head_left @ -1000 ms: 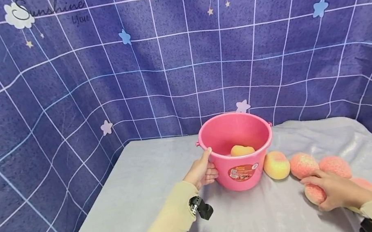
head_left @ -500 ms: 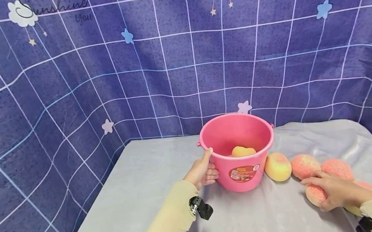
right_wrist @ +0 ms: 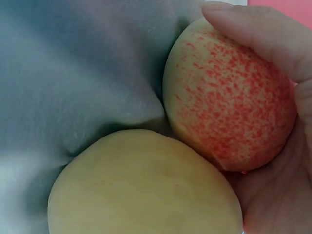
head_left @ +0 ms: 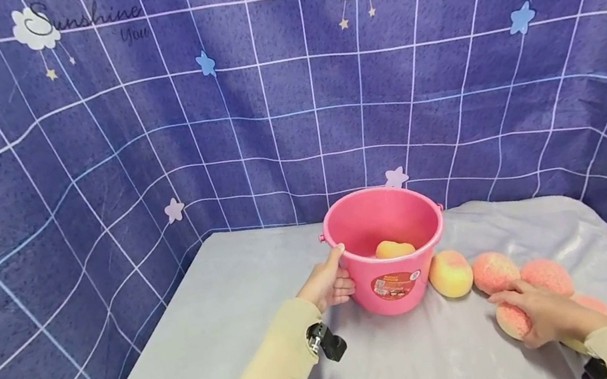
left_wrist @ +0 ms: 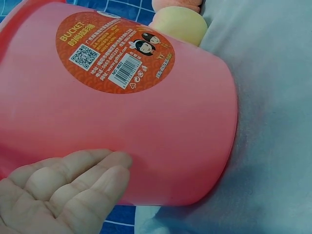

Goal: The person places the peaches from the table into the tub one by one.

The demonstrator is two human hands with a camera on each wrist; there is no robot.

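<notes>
Nearest are two cream sleeves [head_left: 269, 375], a black device [head_left: 330, 342] at the left cuff. The right hand [head_left: 547, 312] holds a red-speckled peach [head_left: 512, 320] low over the grey-covered table [head_left: 237, 296], thumb across one side, the other fingers mostly hidden behind. A yellowish peach [right_wrist: 146, 190] sits just beside it, partly under the wrist in the head view. The left hand [head_left: 328, 281] grips the near-left side of a pink bucket [head_left: 388, 267], thumb up at the rim and fingers bent against the outer wall. Beyond the right hand lie two pink peaches [head_left: 495, 271], side by side; a yellow-and-pink peach [head_left: 450, 274] sits between them and the upright bucket. Inside the bucket shows one yellow peach [head_left: 394, 248]. Behind hangs a blue curtain [head_left: 243, 125] with pale grid lines, stars and clouds.
</notes>
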